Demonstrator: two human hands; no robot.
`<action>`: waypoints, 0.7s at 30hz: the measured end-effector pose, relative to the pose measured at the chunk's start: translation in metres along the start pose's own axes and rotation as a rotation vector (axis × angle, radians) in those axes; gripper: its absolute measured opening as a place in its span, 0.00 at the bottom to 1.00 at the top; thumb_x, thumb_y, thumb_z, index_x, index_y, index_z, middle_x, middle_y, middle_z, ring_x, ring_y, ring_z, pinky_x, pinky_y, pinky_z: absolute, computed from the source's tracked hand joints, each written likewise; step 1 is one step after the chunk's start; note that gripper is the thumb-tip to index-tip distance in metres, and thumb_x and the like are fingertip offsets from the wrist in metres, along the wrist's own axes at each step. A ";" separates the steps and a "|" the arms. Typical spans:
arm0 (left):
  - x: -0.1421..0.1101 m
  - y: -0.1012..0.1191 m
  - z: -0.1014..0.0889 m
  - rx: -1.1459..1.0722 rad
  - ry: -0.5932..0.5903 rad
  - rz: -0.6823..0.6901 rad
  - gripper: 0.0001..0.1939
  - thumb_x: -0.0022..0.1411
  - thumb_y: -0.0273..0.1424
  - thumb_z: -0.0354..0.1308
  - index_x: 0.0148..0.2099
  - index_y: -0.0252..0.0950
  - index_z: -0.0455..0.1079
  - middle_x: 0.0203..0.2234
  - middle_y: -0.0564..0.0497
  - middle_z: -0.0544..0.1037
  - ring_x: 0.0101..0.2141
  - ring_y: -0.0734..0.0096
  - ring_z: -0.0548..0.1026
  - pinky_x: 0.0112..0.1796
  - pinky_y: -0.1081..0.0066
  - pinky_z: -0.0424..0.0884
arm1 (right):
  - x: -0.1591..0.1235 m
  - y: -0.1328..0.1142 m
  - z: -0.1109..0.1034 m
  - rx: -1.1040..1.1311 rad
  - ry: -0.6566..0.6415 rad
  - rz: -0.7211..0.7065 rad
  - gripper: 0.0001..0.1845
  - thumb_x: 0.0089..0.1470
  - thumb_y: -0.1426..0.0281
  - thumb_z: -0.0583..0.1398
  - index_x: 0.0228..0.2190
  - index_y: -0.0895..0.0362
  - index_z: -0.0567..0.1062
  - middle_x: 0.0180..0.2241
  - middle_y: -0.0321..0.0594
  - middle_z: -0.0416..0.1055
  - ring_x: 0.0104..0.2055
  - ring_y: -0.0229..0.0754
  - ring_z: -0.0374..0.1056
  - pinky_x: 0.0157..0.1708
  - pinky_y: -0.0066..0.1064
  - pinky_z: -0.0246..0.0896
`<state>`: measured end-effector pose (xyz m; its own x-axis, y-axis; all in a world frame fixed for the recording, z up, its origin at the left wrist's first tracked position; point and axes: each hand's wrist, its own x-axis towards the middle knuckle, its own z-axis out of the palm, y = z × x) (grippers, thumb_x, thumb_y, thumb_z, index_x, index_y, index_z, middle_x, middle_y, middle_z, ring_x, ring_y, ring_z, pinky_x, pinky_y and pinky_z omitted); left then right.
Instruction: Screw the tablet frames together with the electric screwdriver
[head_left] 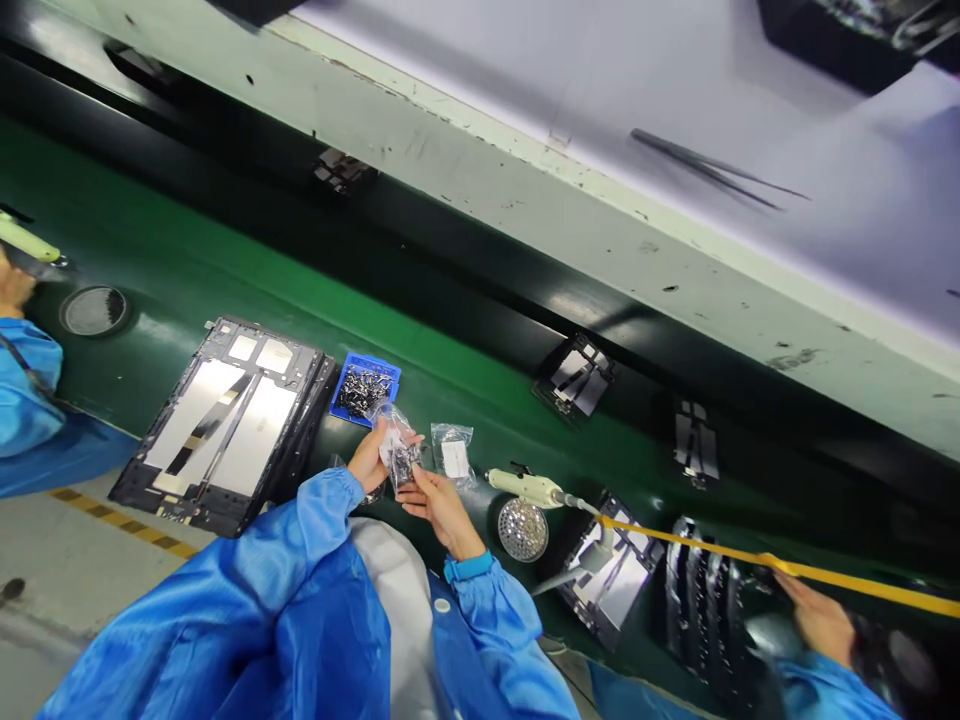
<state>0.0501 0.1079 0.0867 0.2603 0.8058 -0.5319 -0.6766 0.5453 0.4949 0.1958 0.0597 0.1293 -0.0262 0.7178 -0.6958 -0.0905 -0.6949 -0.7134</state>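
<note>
A clear plastic bag is held between two bare hands at the near edge of a green workbench: its left side is gripped by the left hand, and its lower right side is pinched by the fingers of the right hand. Small dark parts are seen inside, so the bag is judged to be not yet emptied; whether its mouth is opened cannot be told. Just beyond it, to the left, a blue tray is already heaped with small dark parts. A second clear bag, marked with a white label, is left lying just to the right, untouched. Farther left, a stack of device panels is piled, with silver areas exposed on the top one; work on it is judged unfinished. To the right, a pale electric screwdriver is laid beside a round dish of shiny pieces, with another panel placed beyond; none of these is being touched by either hand
</note>
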 end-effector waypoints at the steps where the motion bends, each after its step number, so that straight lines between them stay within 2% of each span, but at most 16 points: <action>1: 0.003 0.004 0.003 -0.100 0.021 -0.031 0.29 0.63 0.57 0.57 0.46 0.34 0.70 0.42 0.40 0.80 0.46 0.54 0.80 0.51 0.56 0.74 | 0.002 -0.002 0.005 0.000 -0.005 0.001 0.39 0.30 0.34 0.69 0.26 0.58 0.76 0.28 0.47 0.77 0.27 0.42 0.73 0.23 0.28 0.67; 3: 0.007 0.013 0.008 -0.269 0.049 -0.073 0.28 0.67 0.55 0.52 0.48 0.32 0.71 0.45 0.39 0.80 0.47 0.54 0.80 0.52 0.55 0.74 | 0.007 -0.012 0.013 -0.010 0.013 -0.033 0.39 0.30 0.34 0.69 0.25 0.58 0.74 0.26 0.43 0.76 0.24 0.36 0.69 0.19 0.21 0.58; 5: 0.009 0.022 0.012 -0.352 0.041 -0.066 0.30 0.69 0.55 0.49 0.50 0.32 0.72 0.47 0.39 0.79 0.48 0.53 0.79 0.52 0.53 0.74 | 0.014 -0.027 0.020 -0.033 0.025 -0.089 0.39 0.29 0.35 0.70 0.23 0.58 0.73 0.24 0.41 0.75 0.22 0.34 0.66 0.18 0.20 0.53; 9: 0.012 0.035 0.008 -0.455 0.017 -0.007 0.34 0.70 0.57 0.43 0.50 0.30 0.72 0.46 0.37 0.79 0.48 0.53 0.78 0.53 0.53 0.73 | 0.034 -0.060 0.038 -0.088 0.030 -0.229 0.37 0.31 0.35 0.70 0.18 0.58 0.71 0.18 0.37 0.69 0.19 0.33 0.60 0.19 0.23 0.51; 13: 0.014 0.034 0.000 -0.508 0.046 -0.023 0.41 0.69 0.60 0.36 0.48 0.27 0.71 0.42 0.34 0.79 0.44 0.54 0.79 0.54 0.55 0.72 | 0.053 -0.081 0.056 -0.124 0.036 -0.318 0.36 0.32 0.37 0.71 0.16 0.58 0.70 0.15 0.35 0.65 0.18 0.33 0.56 0.19 0.26 0.49; 17: 0.013 0.030 -0.003 -0.541 0.047 0.011 0.35 0.69 0.58 0.37 0.51 0.31 0.67 0.47 0.34 0.77 0.47 0.54 0.79 0.57 0.54 0.70 | 0.058 -0.090 0.063 -0.091 0.071 -0.315 0.35 0.31 0.39 0.72 0.17 0.58 0.71 0.16 0.35 0.67 0.19 0.33 0.57 0.18 0.25 0.48; 21: 0.013 0.032 -0.005 -0.509 0.051 0.062 0.27 0.71 0.54 0.41 0.55 0.37 0.60 0.52 0.37 0.75 0.49 0.54 0.79 0.58 0.53 0.68 | 0.046 -0.091 0.055 -0.014 0.095 -0.280 0.35 0.32 0.40 0.72 0.20 0.58 0.72 0.18 0.36 0.68 0.18 0.32 0.58 0.17 0.25 0.49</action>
<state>0.0287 0.1346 0.0924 0.1838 0.8137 -0.5514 -0.9426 0.3051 0.1360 0.1476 0.1584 0.1668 0.0918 0.8749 -0.4755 -0.0675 -0.4709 -0.8796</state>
